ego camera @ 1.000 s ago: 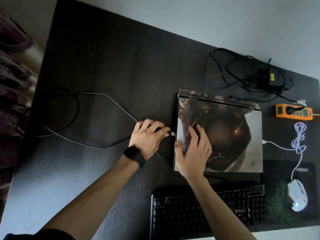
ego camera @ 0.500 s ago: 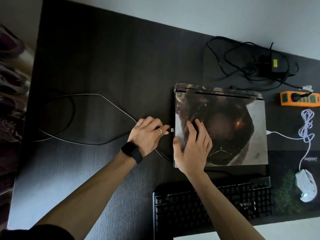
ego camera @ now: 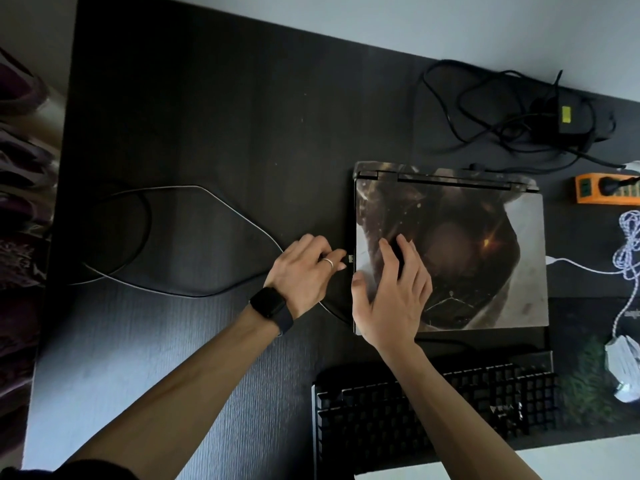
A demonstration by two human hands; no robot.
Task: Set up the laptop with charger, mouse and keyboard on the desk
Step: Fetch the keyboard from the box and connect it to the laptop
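A closed laptop (ego camera: 485,258) with a dark printed lid lies on the black desk (ego camera: 225,116). My left hand (ego camera: 304,271) pinches a USB plug (ego camera: 350,259) right at the laptop's left edge; its cable (ego camera: 207,192) loops away to the left. My right hand (ego camera: 391,296) presses flat on the lid's left part. A black keyboard (ego camera: 433,417) lies in front of the laptop. The white mouse (ego camera: 623,368) sits on a dark mat at the right, its braided cord (ego camera: 628,244) running to the laptop's right side. The black charger brick (ego camera: 568,119) with tangled cable lies behind the laptop.
An orange power strip (ego camera: 606,192) with a plug in it lies at the right edge. Dark fabric items (ego camera: 17,202) lie beyond the desk's left edge. A pale wall (ego camera: 415,22) runs behind the desk.
My left hand has brought the plug closer to the laptop's left edge. My right hand stays pressed on the lid. The view shifted slightly.
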